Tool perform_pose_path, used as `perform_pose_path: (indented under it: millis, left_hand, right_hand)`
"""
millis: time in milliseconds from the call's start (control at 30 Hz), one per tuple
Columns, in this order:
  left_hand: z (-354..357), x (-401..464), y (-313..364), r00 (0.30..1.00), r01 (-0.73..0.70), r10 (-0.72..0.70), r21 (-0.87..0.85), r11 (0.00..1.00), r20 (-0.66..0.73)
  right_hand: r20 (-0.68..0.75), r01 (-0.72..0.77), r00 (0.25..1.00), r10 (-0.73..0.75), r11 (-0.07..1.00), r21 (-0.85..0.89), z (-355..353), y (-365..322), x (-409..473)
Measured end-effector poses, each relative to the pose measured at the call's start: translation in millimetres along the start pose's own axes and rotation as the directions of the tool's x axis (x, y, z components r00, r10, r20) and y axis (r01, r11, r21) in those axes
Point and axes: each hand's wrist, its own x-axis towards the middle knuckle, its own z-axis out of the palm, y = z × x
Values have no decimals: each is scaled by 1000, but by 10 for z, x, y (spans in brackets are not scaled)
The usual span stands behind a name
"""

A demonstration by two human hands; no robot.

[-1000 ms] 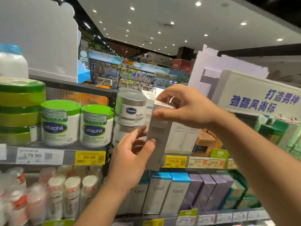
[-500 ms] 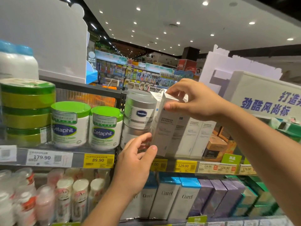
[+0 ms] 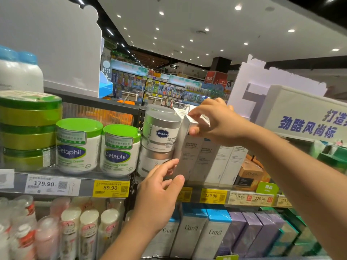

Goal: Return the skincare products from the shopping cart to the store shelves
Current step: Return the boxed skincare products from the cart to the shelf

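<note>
A tall white skincare box (image 3: pixel 185 154) stands on the upper shelf (image 3: pixel 195 186), between the stacked Vaseline jars (image 3: pixel 161 134) and a row of matching white boxes (image 3: pixel 216 162). My right hand (image 3: pixel 214 121) pinches the box's top between thumb and fingers. My left hand (image 3: pixel 159 190) hovers in front of the box's lower part with fingers loosely spread; whether its fingertips touch the box is unclear. The box's bottom edge is hidden behind my left hand.
Two green-lidded Cetaphil tubs (image 3: pixel 99 147) and stacked green tins (image 3: pixel 28 128) stand to the left. A L'Oreal box (image 3: pixel 249 173) sits right of the white boxes. Curel boxes (image 3: pixel 202 233), purple boxes (image 3: pixel 249 233) and small bottles (image 3: pixel 75 229) fill the shelf below. Yellow price tags (image 3: pixel 110 188) line the shelf edge.
The white box has gone from held in front of the shelf to standing upright beside the Vaseline jars. My left hand let go of its lower part and opened.
</note>
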Motion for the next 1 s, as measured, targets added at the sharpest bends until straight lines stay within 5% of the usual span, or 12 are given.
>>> perform_pose_path:
  millis: [367, 667, 1000]
  left_hand:
    - [-16, 22, 10, 999, -36, 35, -36, 999, -20]
    - [-121, 13, 72, 916, -268, 161, -265, 926, -366]
    - [-145, 30, -41, 965, -50, 26, -87, 995, -260]
  right_hand:
    - [-29, 49, 998, -53, 989, -140, 81, -46, -5]
    - [-166, 121, 978, -126, 992, -44, 84, -179, 41]
    - [-155, 137, 977, -146, 988, -64, 242, -250, 114]
